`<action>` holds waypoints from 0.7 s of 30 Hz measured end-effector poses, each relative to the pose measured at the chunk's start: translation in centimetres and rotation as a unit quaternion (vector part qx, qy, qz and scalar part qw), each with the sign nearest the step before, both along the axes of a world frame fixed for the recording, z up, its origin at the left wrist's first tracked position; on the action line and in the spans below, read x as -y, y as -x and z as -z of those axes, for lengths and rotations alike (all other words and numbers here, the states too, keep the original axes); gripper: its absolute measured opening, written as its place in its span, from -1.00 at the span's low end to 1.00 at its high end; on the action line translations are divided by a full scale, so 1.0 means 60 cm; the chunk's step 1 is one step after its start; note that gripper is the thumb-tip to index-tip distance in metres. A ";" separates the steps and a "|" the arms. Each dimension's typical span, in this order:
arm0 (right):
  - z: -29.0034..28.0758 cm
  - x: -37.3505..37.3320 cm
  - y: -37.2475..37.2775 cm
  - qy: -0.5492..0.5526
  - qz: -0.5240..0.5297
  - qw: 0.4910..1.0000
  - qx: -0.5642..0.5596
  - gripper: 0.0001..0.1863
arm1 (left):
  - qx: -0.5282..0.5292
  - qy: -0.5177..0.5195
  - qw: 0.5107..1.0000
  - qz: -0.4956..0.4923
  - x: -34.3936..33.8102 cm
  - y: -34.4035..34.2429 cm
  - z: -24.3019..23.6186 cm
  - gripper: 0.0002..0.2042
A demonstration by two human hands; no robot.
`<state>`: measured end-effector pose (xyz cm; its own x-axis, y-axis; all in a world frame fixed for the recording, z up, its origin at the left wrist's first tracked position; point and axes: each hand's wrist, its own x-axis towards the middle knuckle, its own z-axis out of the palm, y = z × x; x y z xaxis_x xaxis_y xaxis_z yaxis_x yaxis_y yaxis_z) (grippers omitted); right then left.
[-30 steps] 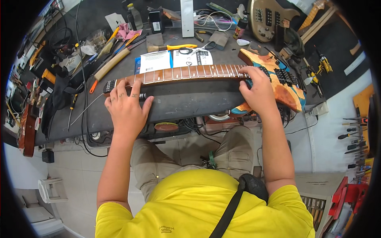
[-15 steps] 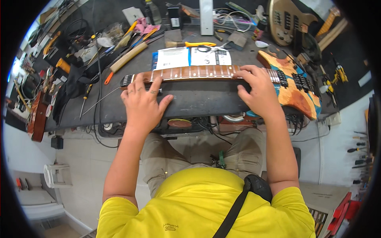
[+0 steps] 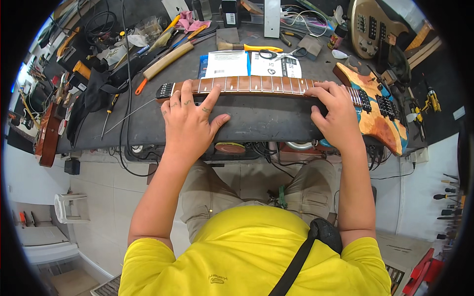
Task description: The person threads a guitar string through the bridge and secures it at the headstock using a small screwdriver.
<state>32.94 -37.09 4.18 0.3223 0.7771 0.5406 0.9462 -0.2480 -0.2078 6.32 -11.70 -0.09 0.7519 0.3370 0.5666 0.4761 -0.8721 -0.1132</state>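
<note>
Now resting the left hand (image 3: 190, 121) near the headstock (image 3: 164, 91) and the right hand (image 3: 339, 118) toward the body (image 3: 384, 132) of a guitar (image 3: 261, 85), face up along the desk (image 3: 269, 118); with each grip loosely spread, clamped on nothing; seemingly mid-handling, without anything visibly finished; impossible to judge the remainder.

Electric guitar (image 3: 266, 85), face up on the dark worktop (image 3: 276, 118), neck running roughly along the front edge and set back from it. Body (image 3: 379, 126) toward the right front corner, its lower side at the front edge; whether it overhangs, cannot tell. Angular outline, orange-brown and pale figured wood broken by turquoise-blue patches; black pickups and fittings on the face. Reddish-brown fretboard, pale metal frets, small light inlays. Headless: neck ends leftward in a compact black string clamp (image 3: 164, 91) beside a whitish nut. Fretboard partly covered near both ends.
</note>
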 end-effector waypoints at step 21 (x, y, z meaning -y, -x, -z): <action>-0.004 0.002 0.001 0.005 -0.002 1.000 -0.002 -0.63 | 0.021 0.007 1.000 0.010 0.000 0.002 -0.019 -0.36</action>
<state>32.91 -37.22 4.45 0.3217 0.7832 0.5321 0.9462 -0.2462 -0.2098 6.20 -11.71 1.03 0.7347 0.3308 0.5923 0.4628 -0.8827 -0.0812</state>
